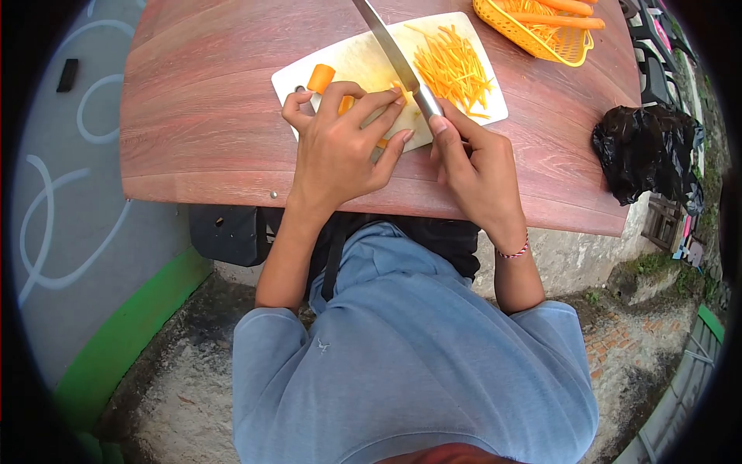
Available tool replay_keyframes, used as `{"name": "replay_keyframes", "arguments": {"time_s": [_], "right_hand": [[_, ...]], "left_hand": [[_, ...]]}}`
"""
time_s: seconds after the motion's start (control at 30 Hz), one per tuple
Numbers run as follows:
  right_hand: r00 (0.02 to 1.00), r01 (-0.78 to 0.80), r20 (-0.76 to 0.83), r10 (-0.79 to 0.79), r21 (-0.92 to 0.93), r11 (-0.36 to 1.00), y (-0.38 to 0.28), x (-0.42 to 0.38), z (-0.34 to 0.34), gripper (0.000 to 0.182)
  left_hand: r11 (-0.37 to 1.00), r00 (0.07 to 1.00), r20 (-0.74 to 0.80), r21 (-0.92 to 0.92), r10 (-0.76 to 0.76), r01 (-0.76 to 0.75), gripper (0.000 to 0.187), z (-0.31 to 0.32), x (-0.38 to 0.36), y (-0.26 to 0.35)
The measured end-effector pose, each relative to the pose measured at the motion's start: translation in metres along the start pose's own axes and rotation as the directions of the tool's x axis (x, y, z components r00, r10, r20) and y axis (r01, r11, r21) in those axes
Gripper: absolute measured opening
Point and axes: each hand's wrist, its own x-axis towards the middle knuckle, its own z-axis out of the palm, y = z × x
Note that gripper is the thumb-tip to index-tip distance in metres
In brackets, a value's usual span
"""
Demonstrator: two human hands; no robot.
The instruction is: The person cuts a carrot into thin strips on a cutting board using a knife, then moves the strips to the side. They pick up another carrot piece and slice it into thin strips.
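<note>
On a white cutting board [348, 60], my right hand [475, 158] grips the metal handle of a knife [393, 49]. Its blade slants up and to the left across the board. Just left of the blade, my left hand [344, 139] is bent over the board, its fingertips pressing on a cut carrot [399, 90] beside the knife edge. The fingers partly hide more orange pieces. A short carrot chunk [321, 78] sits at the board's left end. Thin carrot strips [454, 71] are heaped on the right side of the blade.
A yellow basket [533, 42] with whole carrots [568, 6] and shreds stands at the upper right of the reddish wooden table [209, 100]. A black plastic bag [645, 151] hangs by the right edge. A grey wall [69, 224] runs along the left.
</note>
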Motion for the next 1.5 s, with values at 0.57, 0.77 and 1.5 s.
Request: {"name": "replay_keyframes", "arguments": {"time_s": [0.57, 0.77, 1.5], "right_hand": [[0.999, -0.045, 0.022, 0.043, 0.075, 0.996, -0.002, -0.029, -0.003, 0.033], [0.998, -0.054, 0.032, 0.052, 0.073, 0.996, -0.006, -0.032, -0.004, 0.034], [0.995, 0.1, -0.004, -0.101, -0.117, 0.988, -0.004, -0.014, -0.005, 0.03]], "left_hand": [[1.0, 1.0, -0.016, -0.008, 0.009, -0.009, 0.031, 0.001, 0.0, 0.0], [1.0, 1.0, -0.012, -0.01, 0.007, -0.007, 0.031, 0.0, 0.001, 0.001], [0.999, 1.0, -0.016, -0.02, -0.026, 0.026, 0.027, 0.001, 0.001, 0.0]]}}
